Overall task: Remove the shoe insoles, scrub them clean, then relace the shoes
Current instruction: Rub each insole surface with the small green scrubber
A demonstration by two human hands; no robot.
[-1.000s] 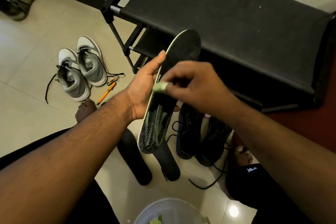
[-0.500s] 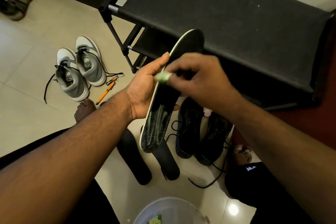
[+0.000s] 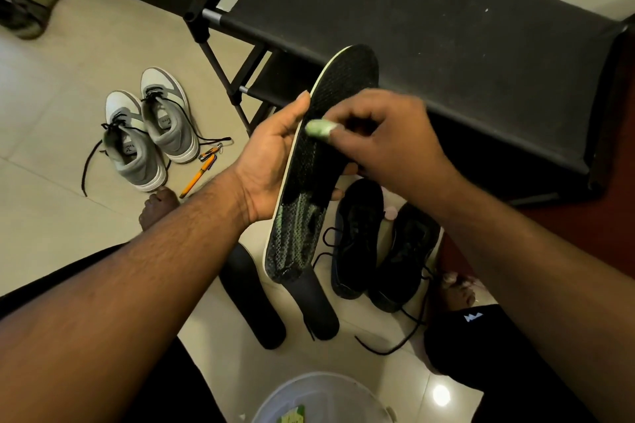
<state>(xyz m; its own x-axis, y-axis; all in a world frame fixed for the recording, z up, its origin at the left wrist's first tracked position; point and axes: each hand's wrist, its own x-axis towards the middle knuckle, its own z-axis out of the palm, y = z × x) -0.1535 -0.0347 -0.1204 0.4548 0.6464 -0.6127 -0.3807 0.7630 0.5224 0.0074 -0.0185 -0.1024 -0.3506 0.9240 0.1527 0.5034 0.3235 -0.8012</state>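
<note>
Currently three insoles in view. One black mesh-patterned insole with a pale edge (image 3: 309,182) is held up in the air by the left hand (image 3: 271,161), thumb along its rim and fingers curled behind it; green smears show on its heel end. Right hand (image 3: 381,141) pinches a small pale-green scrubbing piece (image 3: 318,129) against the insole's upper face. Two plain black foam insoles (image 3: 254,302) lie flat side by side on the tiled floor (image 3: 68,216) below. Shoes: two pairs. One pair of black lace-up trainers (image 3: 374,244), laces loose, sits beside the floor insoles; one pair of grey-and-white trainers (image 3: 147,134) sits further left, laces trailing. One orange pen (image 3: 197,177) lies just beside the grey pair. One black fabric shoe rack (image 3: 429,45) stands behind. One white plastic basin (image 3: 323,398) at the bottom edge.
</note>
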